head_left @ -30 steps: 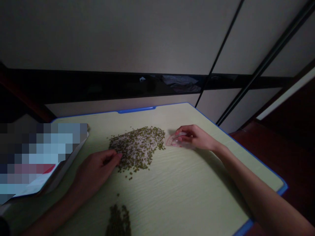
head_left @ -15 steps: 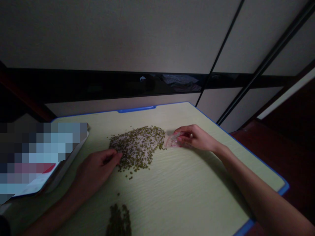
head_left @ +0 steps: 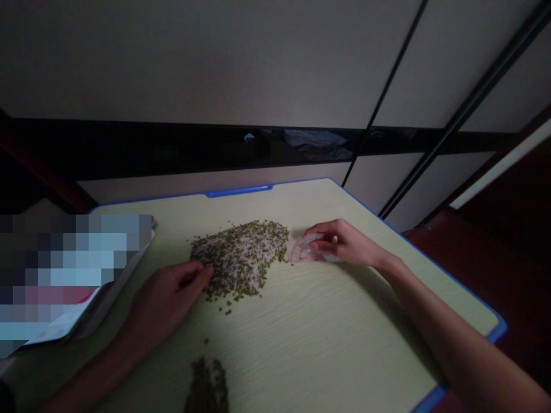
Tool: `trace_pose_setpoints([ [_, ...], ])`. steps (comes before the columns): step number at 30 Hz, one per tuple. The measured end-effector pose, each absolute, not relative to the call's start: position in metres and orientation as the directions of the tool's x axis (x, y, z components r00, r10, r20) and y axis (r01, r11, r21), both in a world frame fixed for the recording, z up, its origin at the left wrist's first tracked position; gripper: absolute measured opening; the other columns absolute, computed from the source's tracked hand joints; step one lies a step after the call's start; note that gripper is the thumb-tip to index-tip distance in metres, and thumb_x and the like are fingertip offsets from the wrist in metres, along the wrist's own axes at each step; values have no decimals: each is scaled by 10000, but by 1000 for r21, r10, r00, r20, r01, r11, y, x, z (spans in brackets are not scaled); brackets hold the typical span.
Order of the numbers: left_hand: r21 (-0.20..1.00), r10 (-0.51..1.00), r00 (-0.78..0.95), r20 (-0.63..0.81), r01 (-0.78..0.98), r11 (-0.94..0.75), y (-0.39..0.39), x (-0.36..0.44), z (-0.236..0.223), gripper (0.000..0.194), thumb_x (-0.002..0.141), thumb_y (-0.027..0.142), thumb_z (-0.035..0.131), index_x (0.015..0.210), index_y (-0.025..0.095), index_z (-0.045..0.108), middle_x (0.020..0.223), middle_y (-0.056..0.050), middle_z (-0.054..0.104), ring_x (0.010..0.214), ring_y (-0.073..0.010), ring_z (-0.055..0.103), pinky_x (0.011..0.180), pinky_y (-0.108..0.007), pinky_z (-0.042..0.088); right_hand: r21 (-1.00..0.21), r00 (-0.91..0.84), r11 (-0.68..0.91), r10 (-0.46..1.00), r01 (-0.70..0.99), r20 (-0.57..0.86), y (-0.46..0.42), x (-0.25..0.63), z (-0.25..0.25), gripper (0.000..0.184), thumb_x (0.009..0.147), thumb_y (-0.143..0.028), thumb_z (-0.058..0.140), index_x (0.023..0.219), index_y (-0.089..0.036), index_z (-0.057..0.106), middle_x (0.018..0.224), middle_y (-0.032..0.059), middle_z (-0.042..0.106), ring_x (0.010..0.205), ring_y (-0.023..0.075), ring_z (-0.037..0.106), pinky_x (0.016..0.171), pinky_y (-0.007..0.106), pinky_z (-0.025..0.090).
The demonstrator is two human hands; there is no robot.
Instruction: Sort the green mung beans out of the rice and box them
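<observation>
A mixed heap of mung beans and white rice-like grains (head_left: 243, 258) is spread on the pale table (head_left: 344, 338). At the heap's left edge is my left hand (head_left: 176, 287), thumb and forefinger pinched together; whatever lies between the fingertips is hidden. To the right of the heap, my right hand (head_left: 338, 241) grips a clear plastic protractor (head_left: 303, 252) with pinkish-red markings. Its curved edge points at the heap, close to the nearest beans. A smaller pile of mung beans (head_left: 206, 387) lies nearer to me, cut off by the bottom of the view.
A partly blurred-out, light-blue and white flat item (head_left: 86, 281) lies at the left of the table. The table's blue rim (head_left: 241, 191) runs along the back, close to pale cabinet doors (head_left: 215, 69). Dark red floor (head_left: 447, 241) shows at the right.
My right hand has shifted the protractor slightly, so its curved edge and markings show more clearly beside the heap. My left hand stays in place, and the heaps look the same.
</observation>
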State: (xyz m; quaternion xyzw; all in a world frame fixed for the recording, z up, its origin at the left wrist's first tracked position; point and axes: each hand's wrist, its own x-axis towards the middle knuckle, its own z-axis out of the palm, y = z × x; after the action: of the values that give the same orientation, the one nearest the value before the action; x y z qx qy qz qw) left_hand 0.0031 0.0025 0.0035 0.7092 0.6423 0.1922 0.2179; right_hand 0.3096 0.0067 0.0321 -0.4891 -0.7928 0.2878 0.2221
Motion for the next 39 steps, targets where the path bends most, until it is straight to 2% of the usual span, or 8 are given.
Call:
trace_pose_setpoints([
  [13, 563, 996, 92, -18, 824, -66, 2, 3, 5, 405, 691, 557, 337, 476, 219, 394, 419, 68, 351, 450, -132, 414, 473, -242, 248, -679, -377, 327, 923, 657, 80, 6, 305, 32, 257, 766, -188, 488, 926, -61, 644, 741, 78, 639, 553, 117, 492, 504, 231, 377],
  [22, 561, 996, 83, -13, 826, -61, 2, 5, 7, 410, 683, 569, 327, 484, 220, 410, 421, 64, 362, 460, -138, 424, 475, -242, 256, -694, -435, 370, 896, 618, 90, 3, 301, 32, 221, 764, -137, 453, 866, -74, 639, 686, 45, 596, 566, 107, 472, 505, 214, 365],
  [29, 559, 996, 90, -9, 826, -70, 2, 4, 5, 402, 690, 557, 336, 493, 219, 430, 428, 66, 368, 463, -138, 428, 479, -240, 263, -736, -462, 342, 886, 584, 45, 2, 297, 31, 232, 788, -173, 471, 926, -80, 633, 668, 34, 586, 534, 99, 462, 486, 212, 366],
  [39, 540, 996, 84, -5, 839, -68, 2, 3, 5, 412, 693, 566, 335, 481, 222, 415, 416, 65, 375, 457, -141, 438, 472, -241, 250, -701, -389, 325, 918, 635, 72, 5, 303, 28, 239, 767, -162, 484, 923, -71, 641, 744, 71, 630, 569, 116, 498, 509, 231, 395],
])
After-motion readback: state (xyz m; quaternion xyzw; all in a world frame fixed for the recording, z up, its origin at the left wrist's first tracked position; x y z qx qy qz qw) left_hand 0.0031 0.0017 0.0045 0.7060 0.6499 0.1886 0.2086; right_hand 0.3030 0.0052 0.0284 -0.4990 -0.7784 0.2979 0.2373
